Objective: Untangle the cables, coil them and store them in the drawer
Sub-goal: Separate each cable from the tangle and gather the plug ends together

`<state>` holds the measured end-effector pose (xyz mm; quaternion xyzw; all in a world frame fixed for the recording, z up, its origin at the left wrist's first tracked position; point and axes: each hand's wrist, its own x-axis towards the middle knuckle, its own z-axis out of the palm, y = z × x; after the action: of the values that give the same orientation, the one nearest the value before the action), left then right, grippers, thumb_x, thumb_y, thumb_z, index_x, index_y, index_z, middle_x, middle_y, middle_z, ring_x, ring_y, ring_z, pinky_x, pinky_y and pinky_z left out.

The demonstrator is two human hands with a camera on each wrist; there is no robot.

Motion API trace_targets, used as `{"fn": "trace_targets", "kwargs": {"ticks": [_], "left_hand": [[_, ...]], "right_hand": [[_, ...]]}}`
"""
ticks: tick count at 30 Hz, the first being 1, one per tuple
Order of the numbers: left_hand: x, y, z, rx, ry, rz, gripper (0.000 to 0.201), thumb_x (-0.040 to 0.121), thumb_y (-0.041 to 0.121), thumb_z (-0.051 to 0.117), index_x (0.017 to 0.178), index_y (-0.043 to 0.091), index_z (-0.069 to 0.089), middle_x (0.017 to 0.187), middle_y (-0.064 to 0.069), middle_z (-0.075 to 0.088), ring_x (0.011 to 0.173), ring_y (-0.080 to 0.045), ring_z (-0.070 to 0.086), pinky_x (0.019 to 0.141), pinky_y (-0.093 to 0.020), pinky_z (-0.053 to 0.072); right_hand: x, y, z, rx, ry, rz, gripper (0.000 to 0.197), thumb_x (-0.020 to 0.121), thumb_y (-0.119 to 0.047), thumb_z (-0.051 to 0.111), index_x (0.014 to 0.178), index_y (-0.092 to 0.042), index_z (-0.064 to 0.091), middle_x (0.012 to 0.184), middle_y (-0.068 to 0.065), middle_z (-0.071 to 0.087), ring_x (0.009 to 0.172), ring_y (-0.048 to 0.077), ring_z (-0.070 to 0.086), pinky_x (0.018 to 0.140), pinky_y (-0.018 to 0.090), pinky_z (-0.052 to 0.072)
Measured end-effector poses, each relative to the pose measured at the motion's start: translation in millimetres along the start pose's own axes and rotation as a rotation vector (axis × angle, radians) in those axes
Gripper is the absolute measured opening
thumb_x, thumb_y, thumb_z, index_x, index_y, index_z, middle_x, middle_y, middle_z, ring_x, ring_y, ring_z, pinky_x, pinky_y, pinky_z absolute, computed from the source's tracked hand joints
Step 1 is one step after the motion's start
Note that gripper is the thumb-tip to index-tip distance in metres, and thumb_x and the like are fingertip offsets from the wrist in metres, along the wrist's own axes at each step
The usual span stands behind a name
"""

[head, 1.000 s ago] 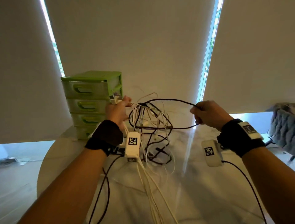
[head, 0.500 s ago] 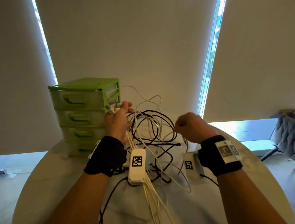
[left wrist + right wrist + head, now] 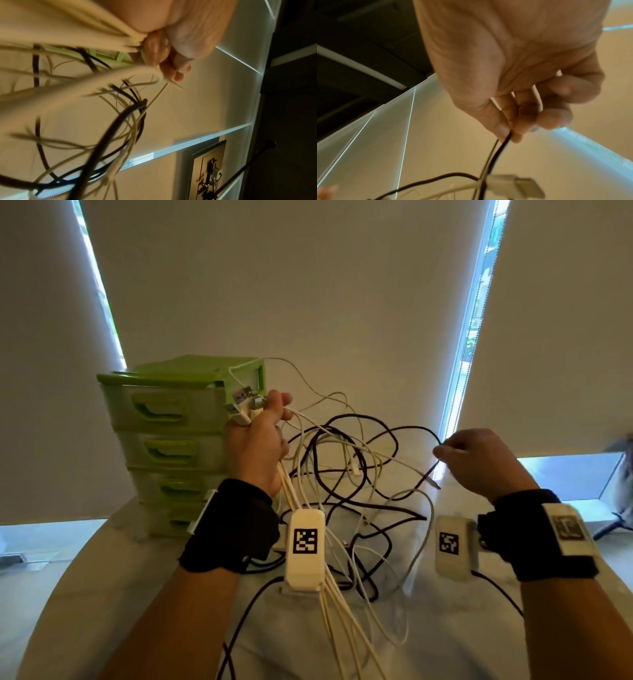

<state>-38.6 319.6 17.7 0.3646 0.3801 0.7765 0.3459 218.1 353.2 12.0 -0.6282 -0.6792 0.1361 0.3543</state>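
Note:
A tangle of white cables (image 3: 342, 474) and a black cable (image 3: 359, 422) hangs between my hands above the table (image 3: 479, 628). My left hand (image 3: 255, 436) grips a bundle of white cables (image 3: 120, 36), their USB plugs (image 3: 243, 402) sticking out above the fist. To the right, my right hand (image 3: 479, 460) pinches the black cable (image 3: 498, 151) between thumb and fingertips. A white plug (image 3: 518, 185) dangles below that hand. The green drawer unit (image 3: 171, 440) stands behind my left hand, its drawers closed.
The round white table runs to a curved edge at left and front. Black wires from the wrist cameras (image 3: 246, 611) trail over it. Light blinds (image 3: 308, 285) hang close behind. A grey chair (image 3: 625, 474) shows at far right.
My left hand has risen with its white bundle. My right hand went from far right in to the tangle and back out right, still pinching the black cable. The camera tilted.

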Motion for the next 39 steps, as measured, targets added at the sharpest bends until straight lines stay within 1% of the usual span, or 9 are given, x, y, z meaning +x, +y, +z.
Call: {"fn": "trace_targets", "kwargs": {"ticks": [3,6,11,15,20,24,30,36,39], "left_hand": [[-8.4,2.7,9.9,0.029,-0.064,0.019,0.02,0.095,0.025,0.057,0.081,0.016,0.068,0.067,0.008,0.061,0.037,-0.002,0.025,0.035,-0.016,0.019],[-20.3,2.9,21.0,0.036,-0.141,0.013,0.021,0.096,0.022,0.056,0.082,0.011,0.067,0.071,0.003,0.062,0.036,-0.002,0.025,0.035,-0.015,0.02],[-24.7,9.6,21.6,0.049,-0.19,0.039,0.02,0.097,0.023,0.055,0.085,0.011,0.067,0.066,0.006,0.061,0.036,-0.002,0.025,0.035,-0.016,0.018],[-3.2,25.4,1.8,-0.089,-0.03,0.069,0.019,0.096,0.022,0.057,0.081,0.013,0.065,0.064,0.007,0.059,0.036,-0.001,0.026,0.034,-0.015,0.02],[11.8,40.9,-13.4,-0.155,-0.086,0.077,0.022,0.098,0.027,0.051,0.081,0.018,0.062,0.067,0.008,0.059,0.036,-0.003,0.026,0.034,-0.014,0.022],[0.6,32.6,3.1,-0.102,-0.15,0.047,0.019,0.098,0.022,0.052,0.082,0.015,0.061,0.065,0.008,0.062,0.035,-0.002,0.025,0.034,-0.014,0.021],[-31.0,20.2,21.7,0.138,-0.307,-0.026,0.026,0.093,0.022,0.061,0.07,0.018,0.072,0.068,-0.006,0.057,0.042,-0.006,0.026,0.035,-0.016,0.019],[-67.8,33.9,35.6,0.302,-0.607,0.065,0.017,0.093,0.02,0.061,0.081,0.019,0.073,0.047,0.008,0.042,0.04,-0.009,0.026,0.039,-0.02,0.022],[-71.1,51.8,37.7,0.408,-0.632,0.137,0.019,0.094,0.021,0.059,0.085,0.018,0.076,0.068,0.01,0.066,0.041,-0.006,0.031,0.038,-0.02,0.024]], "right_hand": [[-12.7,-16.1,-4.7,-0.033,0.079,-0.038,0.026,0.089,-0.032,0.065,0.111,-0.02,0.06,0.097,0.005,0.068,0.089,0.024,0.062,0.079,0.027,0.043],[-32.5,-54.1,12.4,0.116,-0.092,-0.192,0.025,0.089,-0.044,0.061,0.109,-0.029,0.057,0.087,-0.004,0.064,0.075,0.009,0.06,0.063,0.022,0.043],[-32.8,-60.9,48.7,0.065,-0.199,-0.269,0.017,0.092,-0.038,0.059,0.104,-0.027,0.064,0.087,-0.008,0.06,0.077,0.005,0.057,0.066,0.016,0.044],[-14.5,-25.9,34.8,-0.062,-0.167,-0.124,0.004,0.087,-0.023,0.065,0.083,-0.023,0.064,0.088,0.002,0.066,0.076,0.016,0.059,0.064,0.02,0.04],[-4.3,13.8,20.0,-0.157,-0.213,0.128,0.012,0.084,-0.018,0.07,0.092,-0.019,0.062,0.104,0.008,0.066,0.086,0.02,0.057,0.064,0.019,0.042],[-14.9,-23.4,0.2,0.053,-0.288,-0.106,0.054,0.078,-0.017,0.077,0.125,-0.031,0.053,0.118,-0.003,0.052,0.096,0.014,0.059,0.068,0.021,0.048],[-55.0,-79.5,-11.4,0.33,-0.344,-0.43,0.069,0.079,-0.023,0.075,0.138,-0.037,0.04,0.125,-0.007,0.05,0.099,0.011,0.063,0.08,0.03,0.057],[-67.3,-69.2,-21.0,0.505,-0.164,-0.568,0.018,0.095,-0.016,0.057,0.111,-0.009,0.061,0.093,0.007,0.07,0.082,0.021,0.07,0.068,0.029,0.057],[-66.0,-54.6,-54.0,0.652,0.051,-0.489,0.015,0.098,-0.011,0.05,0.093,-0.012,0.065,0.078,0.002,0.072,0.073,0.021,0.071,0.061,0.027,0.054]]}}
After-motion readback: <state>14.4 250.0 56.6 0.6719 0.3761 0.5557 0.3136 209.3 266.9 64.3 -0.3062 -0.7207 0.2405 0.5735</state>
